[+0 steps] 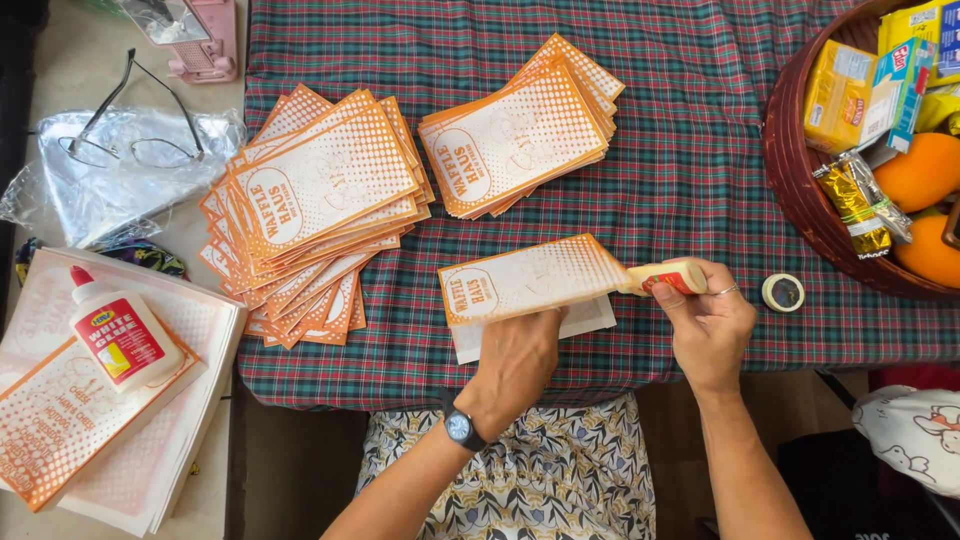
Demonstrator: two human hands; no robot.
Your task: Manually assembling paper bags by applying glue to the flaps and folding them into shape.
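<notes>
Plaid cloth (690, 180): L hand (515, 365) pins paper bag (530, 280), R hand (710, 325) holds glue stick (668, 277).

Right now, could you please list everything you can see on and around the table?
paper bag in hand: one, orange and white, table centre
bag stacks: two fanned piles, orange and white, upper table
glue stick: one, pale, at the held bag's right edge
glue stick cap: one, dark, right of the hands
tablecloth: one, red-green plaid
glue bottle: one, white with red cap, lower left on flat sheets
eyeglasses: one pair, on clear plastic, upper left
basket: one, dark red, holds oranges and snack packets, right
left hand: presses the bag
right hand: holds the glue stick
</notes>
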